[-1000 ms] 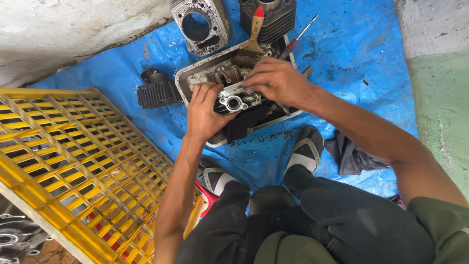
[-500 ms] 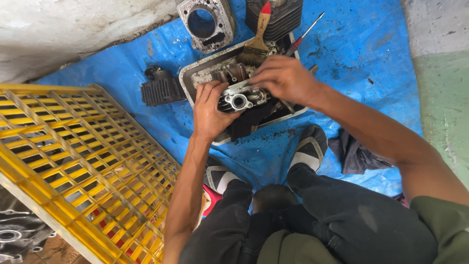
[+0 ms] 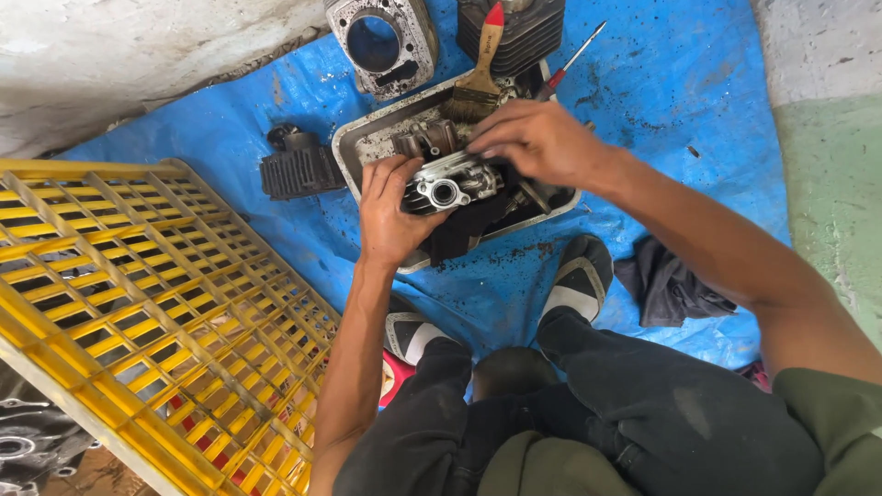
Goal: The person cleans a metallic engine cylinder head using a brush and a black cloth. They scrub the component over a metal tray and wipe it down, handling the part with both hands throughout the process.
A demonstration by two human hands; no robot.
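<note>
Leftmost, a yellow plastic crate (image 3: 138, 303) lies on its side at the edge of a blue tarp (image 3: 698, 101), with a black finned engine part (image 3: 299, 170) just beyond it on the tarp. Next comes the left hand (image 3: 390, 216), its fingers curled around the near-left end of a silver cylinder head (image 3: 450, 184), thumb on the near side, gripping it. That casting sits over a shallow metal tray (image 3: 354, 147), round port facing up, with a dark rag (image 3: 459, 230) under it. Above the tray stand a grey cylinder block (image 3: 381, 41) with an open bore and a darker finned cylinder (image 3: 519, 32); a paintbrush (image 3: 478, 83) with a red-tipped handle leans into the tray, a screwdriver (image 3: 570, 64) beside it. The right hand (image 3: 542, 142) lies palm-down over the far-right end of the head, fingers bent and pressing on it, half closed. Farther right, a crumpled dark cloth (image 3: 666, 285) rests beside the person's shoe (image 3: 579, 276).
</note>
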